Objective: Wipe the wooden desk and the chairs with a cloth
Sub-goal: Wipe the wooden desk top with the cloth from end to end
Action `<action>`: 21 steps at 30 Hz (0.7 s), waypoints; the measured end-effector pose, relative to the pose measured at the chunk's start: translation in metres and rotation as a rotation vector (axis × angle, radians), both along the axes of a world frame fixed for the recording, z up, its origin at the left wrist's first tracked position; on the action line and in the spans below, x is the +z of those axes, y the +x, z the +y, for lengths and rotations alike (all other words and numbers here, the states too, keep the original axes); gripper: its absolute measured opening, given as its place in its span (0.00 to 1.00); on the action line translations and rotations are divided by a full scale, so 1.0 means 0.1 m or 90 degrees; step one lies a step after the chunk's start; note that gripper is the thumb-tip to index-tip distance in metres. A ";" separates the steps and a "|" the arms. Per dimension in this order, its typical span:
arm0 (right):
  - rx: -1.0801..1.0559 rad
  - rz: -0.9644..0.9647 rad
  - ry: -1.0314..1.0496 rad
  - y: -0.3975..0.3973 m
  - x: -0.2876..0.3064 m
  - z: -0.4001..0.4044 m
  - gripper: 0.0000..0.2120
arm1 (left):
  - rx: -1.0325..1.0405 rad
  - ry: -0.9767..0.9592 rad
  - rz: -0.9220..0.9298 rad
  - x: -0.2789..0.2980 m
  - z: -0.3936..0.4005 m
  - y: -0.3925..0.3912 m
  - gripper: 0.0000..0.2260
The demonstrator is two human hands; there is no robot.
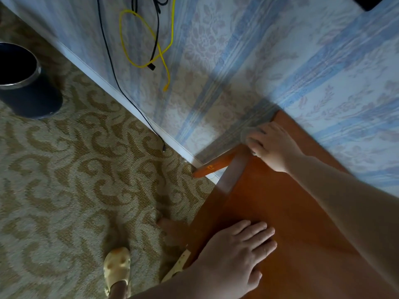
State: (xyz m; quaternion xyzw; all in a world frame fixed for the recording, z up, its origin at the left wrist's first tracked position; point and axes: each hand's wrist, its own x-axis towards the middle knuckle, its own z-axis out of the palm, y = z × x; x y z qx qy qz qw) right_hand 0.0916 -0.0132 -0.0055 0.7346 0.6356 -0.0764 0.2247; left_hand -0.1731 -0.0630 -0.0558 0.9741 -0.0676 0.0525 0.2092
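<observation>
Right hand [273, 145] at the far left corner of the tabletop [287, 212], fingers [253, 143] curled around a grey cloth [248, 131] pressed at the edge by the wallpapered wall [237, 50]; left hand [235, 253] flat near the left edge, fingers spread and straight, holding nothing; dark bin [23, 83] on patterned carpet [75, 180].

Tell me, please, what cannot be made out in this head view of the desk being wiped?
- Cloth: mostly hidden under the right hand at the far corner; only a blurred grey bit shows.
- Wooden desk: its right and near parts run off the frame; arms cover more.
- Chairs: none in view.
- Dark object at the top edge: cut off, unidentifiable.
- Bin: inside too dark to see.
- Left hand lies flat on the desk.
</observation>
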 end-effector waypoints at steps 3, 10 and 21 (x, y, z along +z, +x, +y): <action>0.016 0.122 0.023 -0.30 0.03 -0.13 0.24 | 0.005 0.010 -0.022 0.03 0.07 0.09 0.27; -0.030 0.003 -0.021 0.37 0.03 0.10 0.12 | 0.011 0.028 -0.007 0.02 0.04 0.11 0.26; -0.571 0.149 0.401 -0.01 -0.18 -0.78 0.20 | 0.012 0.010 0.000 0.05 0.08 0.11 0.23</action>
